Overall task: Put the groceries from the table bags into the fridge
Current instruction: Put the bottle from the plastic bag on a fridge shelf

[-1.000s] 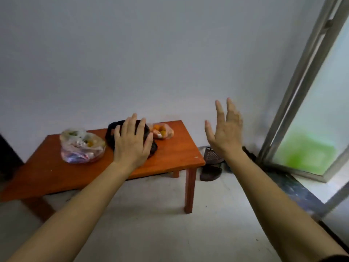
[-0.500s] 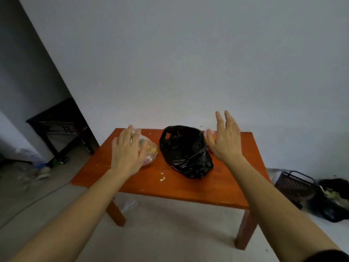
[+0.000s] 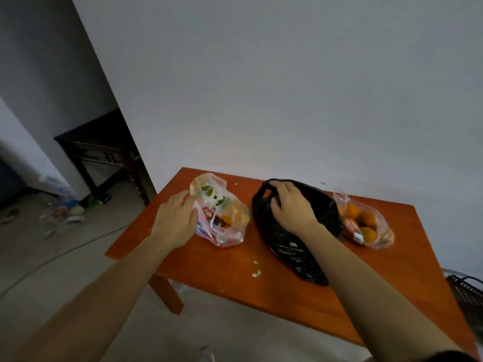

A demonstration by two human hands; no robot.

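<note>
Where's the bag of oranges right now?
In the head view, the bag of oranges lies at the table's far right, just right of the black bag under the right hand.

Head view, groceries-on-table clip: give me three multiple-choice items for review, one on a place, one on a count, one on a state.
1. Where does the black bag lie on the table?
A. Between the two clear bags
B. At the far left end
C. On the floor

2. How many bags are on the table?
A. One
B. Three
C. Five

3. What is the right hand doing?
A. Hanging off the table
B. Holding an orange
C. Resting on the black bag at its handle

Answers:
1 A: the clear bag of mixed groceries is to its left, and the clear bag of oranges to its right.
2 B: two clear bags and one black.
3 C: its fingers curl at the handle loop, while the left hand touches the mixed bag.
</note>
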